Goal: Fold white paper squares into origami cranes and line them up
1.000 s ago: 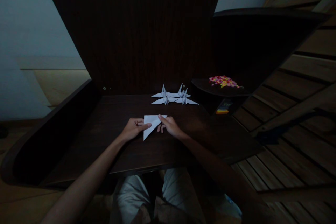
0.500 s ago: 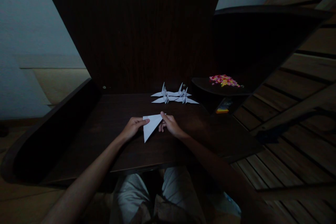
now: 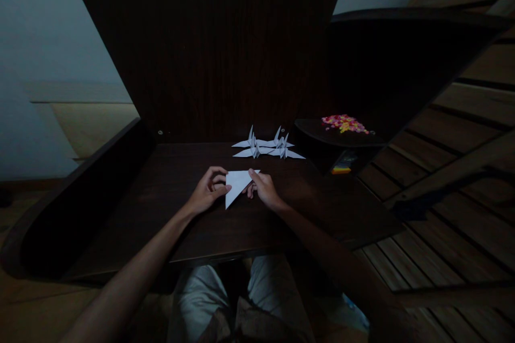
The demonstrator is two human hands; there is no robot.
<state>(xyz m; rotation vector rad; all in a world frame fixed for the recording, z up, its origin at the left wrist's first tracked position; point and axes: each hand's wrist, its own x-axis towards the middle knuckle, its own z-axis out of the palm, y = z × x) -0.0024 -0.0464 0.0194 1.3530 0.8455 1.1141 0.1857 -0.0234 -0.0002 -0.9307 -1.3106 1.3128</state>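
A sheet of white paper folded into a triangle (image 3: 236, 183) is held between both hands above the dark desk. My left hand (image 3: 208, 191) has its thumb and curled fingers on the paper's left edge. On the upper right corner, the thumb of my right hand (image 3: 262, 188) presses from above, its other fingers curled partly underneath. Beyond the hands, several white paper cranes (image 3: 254, 151) stand in two close rows near the desk's back panel.
The dark wooden desk (image 3: 161, 203) has a raised side wall (image 3: 80, 193) at left. On the right, a small rounded shelf (image 3: 314, 131) bears a pile of pink, red and yellow bits (image 3: 345, 123). Under it lies something with a yellow edge (image 3: 341, 170). Wooden slats (image 3: 454, 214) fill the far right.
The folded paper has moved slightly up and to the right. My left fingers have shifted to its left edge and upper corner; my right thumb still pins the right corner.
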